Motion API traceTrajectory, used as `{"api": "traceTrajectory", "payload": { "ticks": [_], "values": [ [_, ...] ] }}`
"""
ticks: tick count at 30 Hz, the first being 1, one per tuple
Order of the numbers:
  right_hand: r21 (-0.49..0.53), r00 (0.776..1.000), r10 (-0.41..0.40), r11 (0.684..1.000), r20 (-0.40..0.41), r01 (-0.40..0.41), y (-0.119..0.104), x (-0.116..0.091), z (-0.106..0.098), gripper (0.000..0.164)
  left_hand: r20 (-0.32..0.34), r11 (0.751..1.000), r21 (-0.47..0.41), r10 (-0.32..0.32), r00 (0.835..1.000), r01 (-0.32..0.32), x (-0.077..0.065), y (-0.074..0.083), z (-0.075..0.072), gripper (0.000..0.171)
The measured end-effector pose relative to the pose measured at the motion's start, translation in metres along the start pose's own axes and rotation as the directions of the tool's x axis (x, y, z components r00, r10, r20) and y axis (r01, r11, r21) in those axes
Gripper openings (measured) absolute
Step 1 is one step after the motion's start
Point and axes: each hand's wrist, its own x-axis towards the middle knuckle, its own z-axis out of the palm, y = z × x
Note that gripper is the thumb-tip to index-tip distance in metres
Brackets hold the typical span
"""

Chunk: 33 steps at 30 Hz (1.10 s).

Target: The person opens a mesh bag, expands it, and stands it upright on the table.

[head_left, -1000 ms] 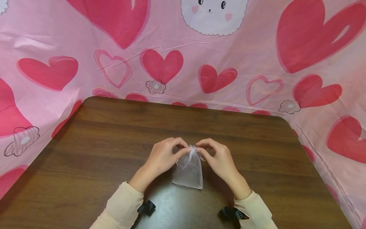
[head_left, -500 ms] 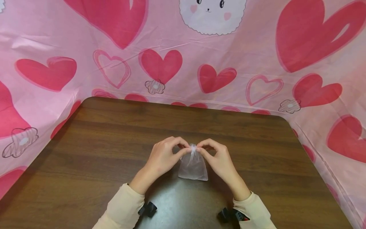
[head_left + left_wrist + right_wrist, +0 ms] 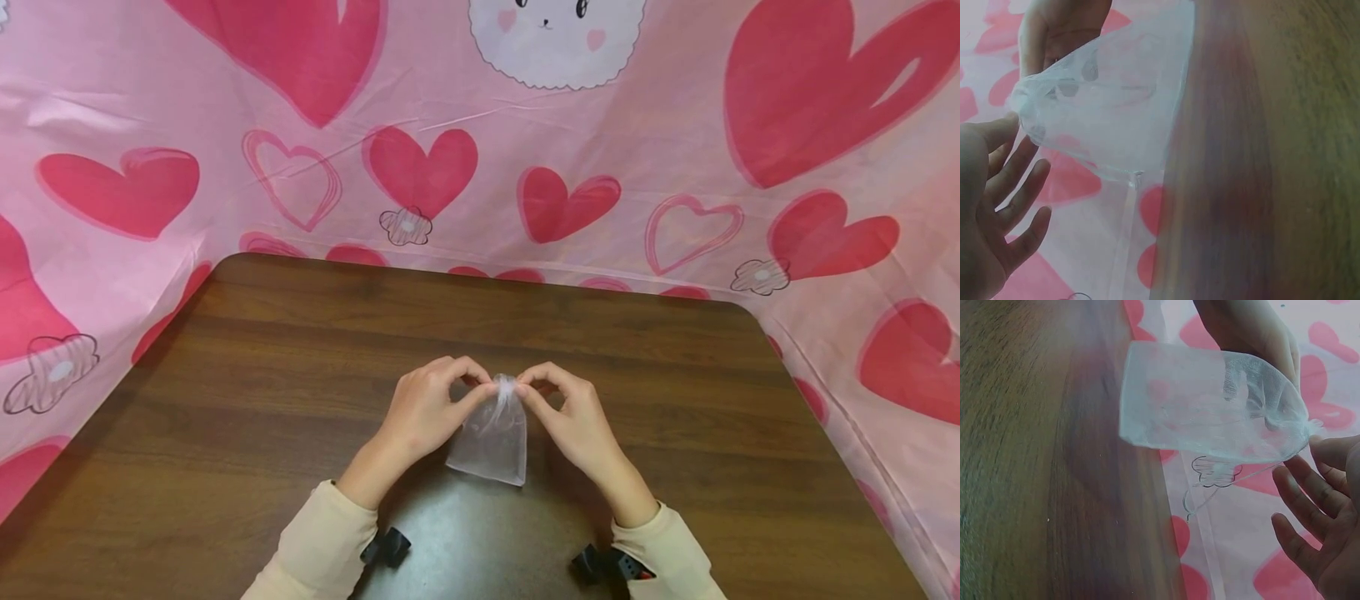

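A sheer white organza drawstring bag (image 3: 491,446) hangs between the two hands, its neck gathered into tight folds at the top. My left hand (image 3: 429,410) pinches the neck from the left with thumb and forefinger. From the other side my right hand (image 3: 573,414) pinches the same gathered neck. In the right wrist view the see-through bag (image 3: 1179,403) shows a thin cord trailing below it, and the right hand's other fingers (image 3: 1300,547) are spread loosely. The left wrist view shows the bag (image 3: 1129,100) widening away from the left hand (image 3: 985,206).
Beneath the hands lies a dark wood-grain table (image 3: 300,333) with rounded far corners. A pink cloth (image 3: 495,150) printed with red hearts hangs behind and beside it. Black wrist straps with small cameras (image 3: 393,547) sit at both beige sleeves (image 3: 318,542).
The bag's lower end swung toward the right and up, then back to the left and down. Both hands stay nearly in place and keep pinching its neck.
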Motion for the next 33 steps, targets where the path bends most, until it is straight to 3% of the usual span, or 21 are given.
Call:
{"api": "traceTrajectory", "payload": {
  "ticks": [33],
  "values": [
    [-0.028,1.0,0.021,0.999,-0.003,-0.021,0.0038,0.0026,-0.0067,0.004,0.024,0.999,0.038,-0.02,1.0,0.019,0.0022,-0.0048,-0.007,0.009]
  ]
}}
